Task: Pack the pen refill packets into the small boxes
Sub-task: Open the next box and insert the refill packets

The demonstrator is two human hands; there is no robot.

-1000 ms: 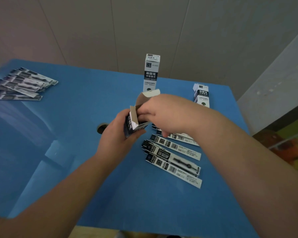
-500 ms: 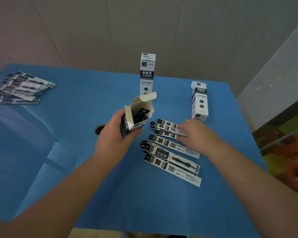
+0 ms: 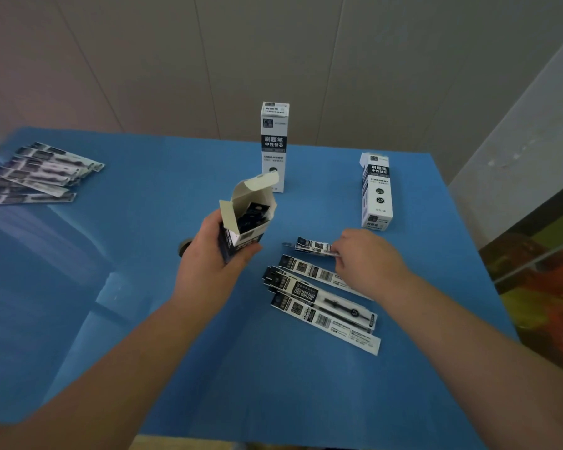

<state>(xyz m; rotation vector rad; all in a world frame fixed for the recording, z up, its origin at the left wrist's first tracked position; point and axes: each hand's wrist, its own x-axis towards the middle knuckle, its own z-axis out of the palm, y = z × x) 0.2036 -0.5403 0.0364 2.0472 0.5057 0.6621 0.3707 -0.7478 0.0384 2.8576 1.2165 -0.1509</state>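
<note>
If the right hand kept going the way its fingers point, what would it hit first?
Probably the open box in the left hand. The right hand points left, pinching a packet; depth is unclear.

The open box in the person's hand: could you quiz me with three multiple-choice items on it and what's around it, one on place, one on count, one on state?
1. Where is the open box?
A. in the left hand
B. flat on the table
C. on the floor

2. How many closed boxes stand on the table?
A. none
B. two
C. five

3. What is the right hand doing?
A. resting empty
B. closing a flap
C. pinching a refill packet

Answers: 1 A, fingers wrap the box. 2 B, tall box and right box. 3 C, fingertips grip the packet's end.
</note>
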